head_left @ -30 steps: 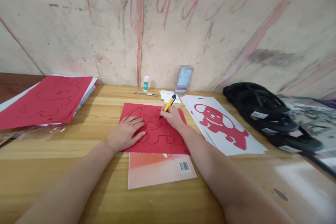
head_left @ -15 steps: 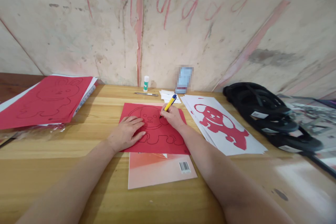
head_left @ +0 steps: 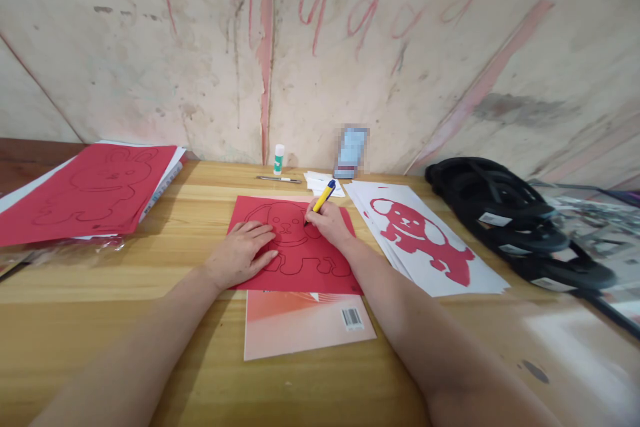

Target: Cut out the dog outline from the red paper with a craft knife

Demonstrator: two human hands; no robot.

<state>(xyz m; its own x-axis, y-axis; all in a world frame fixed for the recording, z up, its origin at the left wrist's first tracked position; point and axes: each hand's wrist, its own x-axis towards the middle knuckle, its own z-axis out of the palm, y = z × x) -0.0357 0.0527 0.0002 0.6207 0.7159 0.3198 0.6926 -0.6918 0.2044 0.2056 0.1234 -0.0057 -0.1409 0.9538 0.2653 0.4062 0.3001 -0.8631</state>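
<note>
Both hands work at the centre of the frame: the right hand (head_left: 329, 223) is closed around a yellow knife (head_left: 322, 199) whose tip meets the red sheet (head_left: 300, 260), while the left hand (head_left: 240, 255) lies flat, fingers spread, pressing the sheet's left side. That sheet, with a dog outline, lies on a pink booklet (head_left: 300, 327) whose lower edge juts toward the viewer. Bare wooden table (head_left: 190, 213) opens to the left before the red rabbit stack (head_left: 85, 193); right of centre, white sheets with a red dog (head_left: 420, 240) lie just beside the wrist.
</note>
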